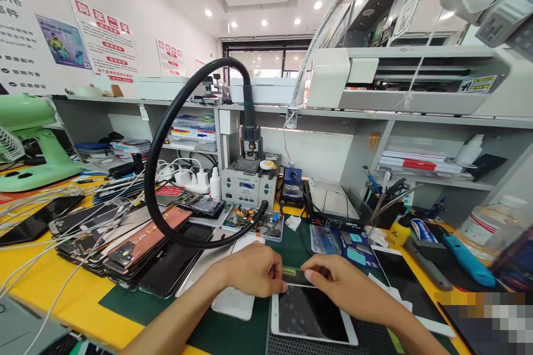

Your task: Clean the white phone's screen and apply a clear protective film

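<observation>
A white-framed tablet (312, 316) with a dark, smudged screen lies face up on a black perforated pad (333, 346). My left hand (256, 269) is closed at its upper left corner, thumb tip close to the white frame. Whatever sits between those fingers is too small or hidden to name. Over the tablet's upper right edge, my right hand (339, 283) has thumb and forefinger close together, and I cannot make out anything in them. A dark strip with yellow-green print (290, 272) shows between the hands. A white device (234, 303) rests beneath my left wrist.
Stacked phone parts (141, 241) and loose white cables crowd the left. Behind the hands stands a rework station (249, 186) with a looping black hose (152, 161). At right are another tablet (403, 280), a tool holder (385, 199) and a blue-handled tool (468, 259).
</observation>
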Demonstrator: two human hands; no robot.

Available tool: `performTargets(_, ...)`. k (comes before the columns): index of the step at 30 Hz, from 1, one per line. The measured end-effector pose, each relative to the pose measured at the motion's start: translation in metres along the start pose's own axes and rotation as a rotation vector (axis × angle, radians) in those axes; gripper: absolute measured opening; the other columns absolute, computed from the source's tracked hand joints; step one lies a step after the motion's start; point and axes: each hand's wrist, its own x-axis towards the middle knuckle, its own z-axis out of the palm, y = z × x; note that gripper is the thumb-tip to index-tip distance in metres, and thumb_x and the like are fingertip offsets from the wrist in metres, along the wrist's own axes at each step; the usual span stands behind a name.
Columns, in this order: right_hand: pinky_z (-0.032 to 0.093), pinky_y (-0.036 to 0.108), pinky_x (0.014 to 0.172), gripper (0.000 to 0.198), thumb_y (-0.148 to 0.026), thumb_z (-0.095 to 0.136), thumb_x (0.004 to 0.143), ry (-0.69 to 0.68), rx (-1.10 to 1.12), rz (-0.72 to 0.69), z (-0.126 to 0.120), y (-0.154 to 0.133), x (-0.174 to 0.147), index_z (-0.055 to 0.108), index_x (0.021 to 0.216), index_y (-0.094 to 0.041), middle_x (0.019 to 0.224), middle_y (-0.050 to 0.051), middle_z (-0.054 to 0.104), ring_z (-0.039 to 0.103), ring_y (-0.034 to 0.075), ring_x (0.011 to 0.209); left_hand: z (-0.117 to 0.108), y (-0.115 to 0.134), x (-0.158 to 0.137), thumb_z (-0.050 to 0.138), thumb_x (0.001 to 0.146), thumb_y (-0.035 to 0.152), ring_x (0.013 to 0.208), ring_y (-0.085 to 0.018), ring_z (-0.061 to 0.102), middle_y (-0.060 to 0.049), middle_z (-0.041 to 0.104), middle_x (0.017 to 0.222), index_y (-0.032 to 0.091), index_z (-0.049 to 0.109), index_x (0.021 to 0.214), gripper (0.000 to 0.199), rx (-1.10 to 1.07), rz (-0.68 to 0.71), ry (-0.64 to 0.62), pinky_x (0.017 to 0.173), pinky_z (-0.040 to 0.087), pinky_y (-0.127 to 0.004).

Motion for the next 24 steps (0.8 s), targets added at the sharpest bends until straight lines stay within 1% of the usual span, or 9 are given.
performTargets(3, 0.034, 0.026, 0.06, 0.033, -0.042, 0.046, 0.096, -0.017, -0.042, -0.02, -0.008, 0.003, 0.0, 0.067, 0.082, -0.02, 0.075, -0.001, 0.059, 0.048, 0.016, 0.069, -0.003, -0.001, -0.002, 0.072, 0.068, 0.057, 0.063, -0.012, 0.053, 0.005, 0.061, 0.071, 0.024, 0.064, 0.083, 0.037, -0.024, -0.036, -0.054, 0.053, 0.033, -0.022)
performTargets(6, 0.033, 0.026, 0.059, 0.033, -0.043, 0.047, 0.095, -0.042, -0.041, -0.004, -0.012, 0.005, -0.001, 0.068, 0.084, -0.019, 0.072, -0.001, 0.056, 0.047, 0.015, 0.067, -0.006, -0.002, -0.004, 0.077, 0.06, 0.064, 0.071, -0.015, 0.054, 0.005, 0.062, 0.077, 0.026, 0.064, 0.088, 0.049, -0.029, -0.074, -0.115, 0.056, 0.034, -0.023)
performTargets(9, 0.035, 0.026, 0.059, 0.033, -0.043, 0.048, 0.095, -0.058, -0.049, 0.009, -0.014, 0.004, -0.003, 0.071, 0.09, -0.019, 0.074, 0.0, 0.059, 0.05, 0.016, 0.068, -0.007, 0.0, -0.004, 0.077, 0.057, 0.066, 0.079, -0.018, 0.054, 0.004, 0.061, 0.082, 0.027, 0.062, 0.091, 0.055, 0.004, -0.085, -0.138, 0.06, 0.035, -0.024)
performTargets(17, 0.037, 0.026, 0.059, 0.028, -0.034, 0.049, 0.093, -0.032, -0.112, 0.01, -0.014, -0.001, -0.005, 0.073, 0.095, -0.02, 0.078, 0.002, 0.066, 0.056, 0.017, 0.068, 0.01, 0.007, -0.005, 0.075, 0.054, 0.069, 0.087, -0.022, 0.052, 0.0, 0.054, 0.093, 0.025, 0.057, 0.093, 0.061, 0.103, -0.021, 0.001, 0.069, 0.037, -0.029)
performTargets(20, 0.037, 0.026, 0.059, 0.027, -0.031, 0.049, 0.092, -0.031, -0.118, -0.003, -0.014, -0.003, -0.006, 0.073, 0.094, -0.02, 0.078, 0.002, 0.067, 0.056, 0.017, 0.068, 0.011, 0.012, -0.006, 0.073, 0.056, 0.07, 0.089, -0.023, 0.051, -0.001, 0.051, 0.095, 0.024, 0.055, 0.091, 0.06, 0.117, -0.022, 0.02, 0.071, 0.037, -0.03)
performTargets(24, 0.037, 0.026, 0.057, 0.026, -0.031, 0.05, 0.092, -0.04, -0.109, -0.004, -0.014, -0.004, -0.007, 0.072, 0.096, -0.02, 0.08, 0.003, 0.068, 0.058, 0.018, 0.068, 0.01, 0.018, -0.008, 0.071, 0.057, 0.072, 0.089, -0.025, 0.05, -0.002, 0.049, 0.094, 0.023, 0.053, 0.088, 0.061, 0.114, -0.035, 0.011, 0.073, 0.037, -0.032)
